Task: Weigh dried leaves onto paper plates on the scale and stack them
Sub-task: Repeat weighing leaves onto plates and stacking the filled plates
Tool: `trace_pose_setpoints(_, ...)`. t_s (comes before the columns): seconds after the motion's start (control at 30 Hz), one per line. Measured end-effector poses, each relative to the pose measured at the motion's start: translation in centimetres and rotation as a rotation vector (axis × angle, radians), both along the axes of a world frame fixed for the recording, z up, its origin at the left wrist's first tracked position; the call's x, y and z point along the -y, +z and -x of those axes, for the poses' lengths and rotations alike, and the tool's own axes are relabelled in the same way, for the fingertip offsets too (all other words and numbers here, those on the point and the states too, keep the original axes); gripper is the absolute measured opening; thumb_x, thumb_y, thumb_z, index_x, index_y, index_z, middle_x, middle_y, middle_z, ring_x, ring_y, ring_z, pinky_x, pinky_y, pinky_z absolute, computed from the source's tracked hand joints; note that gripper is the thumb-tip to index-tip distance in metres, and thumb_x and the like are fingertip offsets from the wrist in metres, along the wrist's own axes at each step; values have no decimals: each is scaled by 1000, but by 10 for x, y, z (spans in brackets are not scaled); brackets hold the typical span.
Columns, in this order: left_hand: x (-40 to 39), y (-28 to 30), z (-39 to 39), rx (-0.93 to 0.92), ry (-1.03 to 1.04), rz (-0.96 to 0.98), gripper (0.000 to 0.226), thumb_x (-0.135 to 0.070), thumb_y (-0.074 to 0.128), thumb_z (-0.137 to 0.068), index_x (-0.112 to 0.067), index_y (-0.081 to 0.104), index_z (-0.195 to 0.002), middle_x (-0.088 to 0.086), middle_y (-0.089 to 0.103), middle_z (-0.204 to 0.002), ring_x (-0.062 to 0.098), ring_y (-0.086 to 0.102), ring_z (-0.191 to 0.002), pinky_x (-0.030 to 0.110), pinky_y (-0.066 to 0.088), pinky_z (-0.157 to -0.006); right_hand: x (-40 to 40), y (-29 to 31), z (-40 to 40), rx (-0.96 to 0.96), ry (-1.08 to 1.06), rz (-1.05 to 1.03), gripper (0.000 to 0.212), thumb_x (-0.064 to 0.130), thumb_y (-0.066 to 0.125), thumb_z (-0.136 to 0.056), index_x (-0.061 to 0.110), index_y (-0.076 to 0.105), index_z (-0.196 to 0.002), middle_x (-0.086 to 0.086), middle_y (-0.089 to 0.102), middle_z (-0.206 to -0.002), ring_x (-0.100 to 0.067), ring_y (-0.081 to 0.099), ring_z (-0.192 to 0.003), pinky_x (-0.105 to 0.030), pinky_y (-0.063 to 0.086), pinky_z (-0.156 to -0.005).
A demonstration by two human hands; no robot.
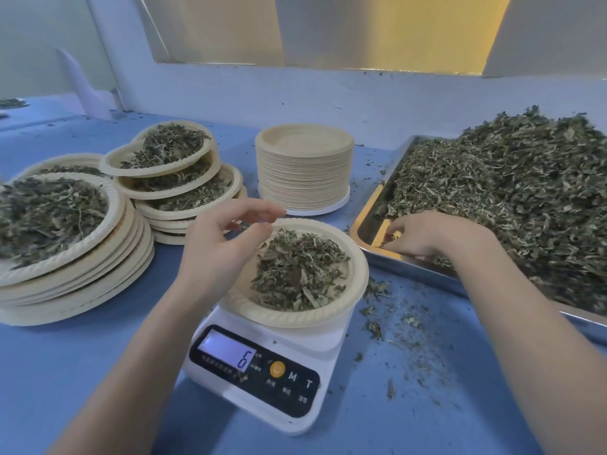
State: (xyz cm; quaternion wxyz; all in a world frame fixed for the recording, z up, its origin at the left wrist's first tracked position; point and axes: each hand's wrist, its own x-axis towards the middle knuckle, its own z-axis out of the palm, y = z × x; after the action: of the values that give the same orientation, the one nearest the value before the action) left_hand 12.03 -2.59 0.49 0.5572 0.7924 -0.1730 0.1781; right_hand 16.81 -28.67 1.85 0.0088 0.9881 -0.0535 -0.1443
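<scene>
The job looked well under way but far from finished. On the scale (262,366) sat one paper plate (297,311) with a loose mound of dried leaves (297,267), and the display showed a single digit that read like 6, so this portion was probably still being topped up. Left of the scale stood two stacks of filled plates: a tall, neat one (65,257) at the far left and a looser, leaning one (179,178) between it and the scale. Behind the scale rose a thick pile of unused plates (303,169), and in the metal tray (371,238) to the scale's right a large heap of leaves (512,198) remained, so many weighings were left.

The left hand (223,244) hovered over the plate's near-left rim, fingers loosely curled with thumb and forefinger close together, holding nothing I could make out. The right hand (427,234) reached into the tray's near corner, fingers bent down among the leaves; whether it had closed on any was unclear.

The worktop (82,372) was blue, with leaf crumbs scattered to the right of the scale. Behind it ran a pale wall (295,93) with light panels above.
</scene>
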Motion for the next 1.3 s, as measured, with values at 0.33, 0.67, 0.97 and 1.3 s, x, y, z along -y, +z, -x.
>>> trace_pose_setpoints(0.33, -1, -1, 0, -9, 13, -7, 22, -21, 58, -73, -33, 72, -84, -9, 68, -81, 4, 59, -82, 23, 42, -79, -12, -5, -4, 140, 115, -250, 23, 9, 61, -81, 31, 66, -78, 8, 64, -84, -10, 60, -76, -22, 47, -64)
trace_pose_setpoints(0.67, -1, -1, -1, -39, 53, 12, 23, -23, 57, -72, -31, 73, -86, -15, 66, -78, 0, 58, -80, 19, 41, -78, -28, 41, 27, 414, 232, -965, 18, 18, 79, -74, 25, 73, -89, 13, 73, -80, -3, 69, -61, -7, 47, -51)
trace_pose_setpoints(0.97, -6, 1, -3, -91, 91, 97, 25, -22, 56, -72, -28, 73, -90, -6, 68, -87, 11, 60, -84, 37, 48, -85, -32, 39, 24, 443, 271, -933, 17, 38, 63, -87, 35, 69, -103, 18, 68, -91, -2, 66, -63, -17, 54, -55)
trace_pose_setpoints(1.3, -9, 0, -5, -118, 87, 96, 23, -24, 57, -72, -30, 72, -88, -5, 69, -89, 16, 60, -84, 38, 50, -85, -28, 33, 18, 472, 263, -850, 13, 39, 67, -84, 36, 68, -97, 20, 67, -90, 1, 66, -60, -9, 46, -49)
